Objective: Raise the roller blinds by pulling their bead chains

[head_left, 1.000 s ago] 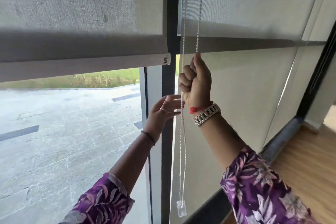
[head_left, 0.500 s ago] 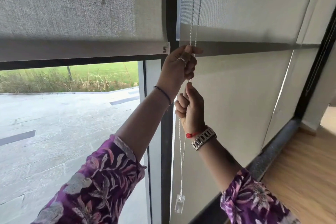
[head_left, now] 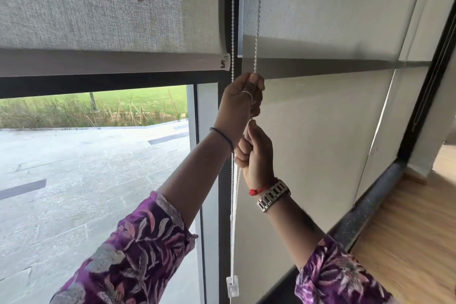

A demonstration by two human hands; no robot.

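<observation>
Two grey fabric roller blinds (head_left: 111, 7) hang; one white bead chain (head_left: 257, 20) runs down. Left hand (head_left: 240, 103) above, right hand (head_left: 256, 153) below, both raised and clenched around it.

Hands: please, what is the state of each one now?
Left hand: closed on the bead chain, upper grip.
Right hand: closed on the same chain, just below.

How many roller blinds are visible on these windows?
3: the left blind, partly raised; the middle blind behind the hands, fully down; a third blind further right, also down. More may be out of view.
</observation>
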